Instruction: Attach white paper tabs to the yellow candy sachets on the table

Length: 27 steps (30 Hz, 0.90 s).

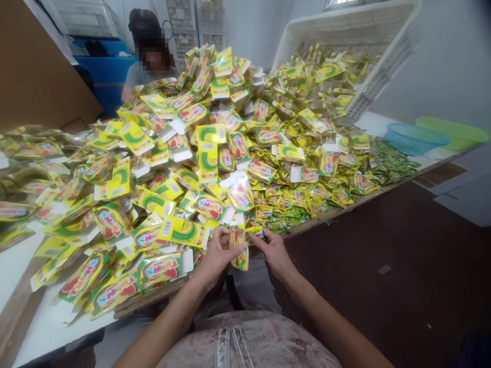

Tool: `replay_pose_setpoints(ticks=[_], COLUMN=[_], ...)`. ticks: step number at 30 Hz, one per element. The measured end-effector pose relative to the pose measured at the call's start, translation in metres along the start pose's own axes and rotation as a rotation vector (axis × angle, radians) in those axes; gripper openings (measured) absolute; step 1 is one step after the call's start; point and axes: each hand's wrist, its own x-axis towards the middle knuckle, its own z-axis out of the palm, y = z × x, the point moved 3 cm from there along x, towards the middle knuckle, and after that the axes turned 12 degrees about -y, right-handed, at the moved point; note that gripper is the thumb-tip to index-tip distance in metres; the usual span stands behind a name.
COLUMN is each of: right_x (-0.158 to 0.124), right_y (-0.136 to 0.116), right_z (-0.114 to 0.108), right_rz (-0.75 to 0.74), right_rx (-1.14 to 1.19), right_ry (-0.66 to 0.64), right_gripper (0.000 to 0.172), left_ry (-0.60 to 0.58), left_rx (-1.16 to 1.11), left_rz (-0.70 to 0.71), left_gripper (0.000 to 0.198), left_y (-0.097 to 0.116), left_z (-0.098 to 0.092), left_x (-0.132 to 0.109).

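Firstly: one box [238, 245], between the hands, gripped by the left hand [218, 255]. One packet [255, 232], beside it, pinched in the right hand [275, 251]. Boxes [153, 202], heaped left of and beyond both hands. Packets [293, 202], piled just beyond the right. Crate [341, 31], tilted, farther off rightward.

Forearms [169, 319] converge — both hands [217, 257] [275, 253] near each other, fingers [221, 234] bent.
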Motion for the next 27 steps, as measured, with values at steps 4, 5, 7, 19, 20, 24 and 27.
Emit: replay_pose_setpoints(ticks=[4,5,7,19,20,24,27], right_x=[-0.003,-0.003,-0.003,0.003,0.002,0.0,-0.001], right_y=[-0.005,-0.008,-0.014,-0.007,-0.012,-0.025,-0.029], right_z=[-0.023,-0.027,-0.034,-0.035,-0.03,-0.017,-0.017], right_rz=[-0.01,-0.021,-0.055,-0.049,-0.06,-0.028,-0.026], right_rx=[-0.065,-0.051,-0.028,-0.085,-0.069,-0.24,-0.39], right_ry=[0.178,0.214,0.26,0.144,0.108,-0.054,-0.115], right_gripper=[0.032,0.033,0.034,0.032,0.03,0.026,0.024], left_ry=[0.018,0.009,-0.004,-0.048,-0.061,-0.047,-0.079], left_rx=[0.198,0.258,0.372,0.311,0.288,0.273,0.314], left_rz=[0.013,0.006,-0.001,-0.028,-0.026,0.011,0.022], left_gripper=[0.077,0.072,0.053,0.044,0.044,0.043,0.04], left_y=[-0.006,-0.008,-0.013,-0.016,-0.014,-0.01,-0.01], left_z=[-0.003,-0.005,-0.009,-0.014,-0.012,-0.01,-0.01], left_x=[0.005,0.005,0.007,-0.001,-0.002,-0.005,-0.006])
